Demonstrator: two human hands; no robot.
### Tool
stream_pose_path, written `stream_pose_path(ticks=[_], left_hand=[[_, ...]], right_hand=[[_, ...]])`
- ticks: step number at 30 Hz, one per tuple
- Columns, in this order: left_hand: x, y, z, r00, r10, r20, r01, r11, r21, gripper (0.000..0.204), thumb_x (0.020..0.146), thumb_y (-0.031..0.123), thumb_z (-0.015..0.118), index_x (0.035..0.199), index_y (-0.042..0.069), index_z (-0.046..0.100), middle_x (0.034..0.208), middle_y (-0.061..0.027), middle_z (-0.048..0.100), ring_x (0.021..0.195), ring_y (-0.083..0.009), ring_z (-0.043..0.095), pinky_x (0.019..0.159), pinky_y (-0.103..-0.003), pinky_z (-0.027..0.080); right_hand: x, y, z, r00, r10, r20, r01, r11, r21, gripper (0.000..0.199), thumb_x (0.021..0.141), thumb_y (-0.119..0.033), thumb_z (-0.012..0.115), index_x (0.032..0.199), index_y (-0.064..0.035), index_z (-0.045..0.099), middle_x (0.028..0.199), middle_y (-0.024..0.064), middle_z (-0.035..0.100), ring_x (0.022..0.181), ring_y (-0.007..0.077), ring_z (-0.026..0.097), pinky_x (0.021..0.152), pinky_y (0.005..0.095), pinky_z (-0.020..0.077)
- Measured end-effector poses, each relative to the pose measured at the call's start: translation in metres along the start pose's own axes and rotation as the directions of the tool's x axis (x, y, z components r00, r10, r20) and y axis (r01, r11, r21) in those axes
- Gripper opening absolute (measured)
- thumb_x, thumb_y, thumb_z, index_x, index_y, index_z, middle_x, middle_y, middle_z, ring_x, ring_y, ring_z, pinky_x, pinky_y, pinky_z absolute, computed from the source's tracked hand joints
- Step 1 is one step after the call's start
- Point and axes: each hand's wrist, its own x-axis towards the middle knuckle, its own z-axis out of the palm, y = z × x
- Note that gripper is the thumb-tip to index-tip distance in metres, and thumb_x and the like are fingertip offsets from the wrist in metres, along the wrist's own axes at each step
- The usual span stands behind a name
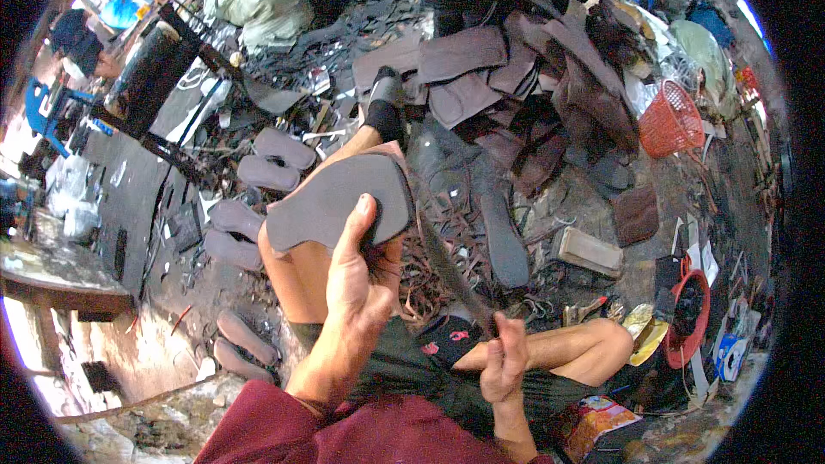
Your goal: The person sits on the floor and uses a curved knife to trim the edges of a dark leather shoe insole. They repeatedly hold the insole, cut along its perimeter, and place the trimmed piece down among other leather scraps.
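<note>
My left hand (351,279) is closed on a grey shoe sole (339,193), with the thumb lying on its flat face. The sole is tilted up above my bent left knee, and my fingers behind it are mostly hidden. Lower and to the right, my right hand (504,361) grips the near end of a long, narrow dark strip (455,279). This strip runs up toward the sole's right edge; whether it touches the sole, and whether it is a blade or a rubber offcut, I cannot make out.
Several pairs of soles (245,344) lie on the floor at left. A long dark sole (503,236) and a pale block (589,251) lie right of centre. Beyond are piled brown-grey sheets (464,56) and a red basket (670,120). Curled offcuts (421,288) cover the floor between my legs.
</note>
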Motion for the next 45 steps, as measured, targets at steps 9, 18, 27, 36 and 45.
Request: stream_pose_path(ticks=[9,18,27,36,45], left_hand=[[0.012,-0.023,0.005,0.966,-0.245,0.079,0.254,0.958,-0.135,0.032,0.091,0.022,0.07,0.117,0.004,0.064,0.113,-0.0113,0.07,0.098,-0.0219,0.069,0.089,-0.037,0.057],[-0.019,-0.033,-0.009,0.984,-0.152,0.095,0.139,0.982,0.129,0.042,0.086,0.019,0.072,0.122,0.003,0.058,0.11,-0.0082,0.068,0.098,-0.0206,0.067,0.091,-0.034,0.054],[-0.045,-0.012,-0.073,0.96,-0.28,-0.016,0.263,0.881,0.393,0.035,0.076,0.022,0.077,0.104,0.007,0.062,0.091,-0.0045,0.067,0.087,-0.0203,0.067,0.085,-0.033,0.055],[-0.053,0.005,-0.117,0.911,-0.411,-0.024,0.329,0.691,0.644,0.068,0.064,0.01,0.085,0.122,-0.002,0.052,0.106,-0.0136,0.065,0.098,-0.0276,0.065,0.088,-0.042,0.054],[-0.044,0.02,-0.138,0.847,-0.531,0.03,0.284,0.5,0.818,0.081,0.057,0.009,0.092,0.127,0.0,0.051,0.115,-0.0094,0.063,0.105,-0.022,0.062,0.094,-0.039,0.051]], right_hand=[[0.003,0.003,0.027,0.996,0.055,-0.074,-0.047,0.994,0.099,0.038,0.096,-0.015,0.056,0.133,-0.0094,0.057,0.091,0.0135,0.059,0.076,0.0295,0.057,0.066,0.039,0.0477],[0.04,-0.032,-0.009,0.996,0.091,-0.002,-0.091,0.995,-0.044,0.041,0.089,-0.008,0.062,0.129,-0.0107,0.062,0.08,0.0107,0.056,0.069,0.0289,0.057,0.062,0.0393,0.0471],[0.037,-0.038,-0.045,0.97,0.084,0.226,-0.071,0.995,-0.067,0.04,0.086,-0.009,0.065,0.126,-0.0146,0.065,0.075,0.0082,0.058,0.063,0.0281,0.059,0.058,0.039,0.0492],[0.026,-0.035,-0.055,0.923,0.128,0.364,-0.115,0.992,-0.058,0.037,0.087,-0.012,0.066,0.124,-0.0179,0.065,0.079,0.0097,0.062,0.068,0.0314,0.063,0.06,0.0408,0.0519],[0.06,-0.023,0.03,0.871,0.113,0.479,-0.133,0.991,0.008,0.037,0.095,-0.023,0.057,0.132,-0.0282,0.058,0.076,0.0066,0.058,0.066,0.0308,0.065,0.055,0.0429,0.0532]])
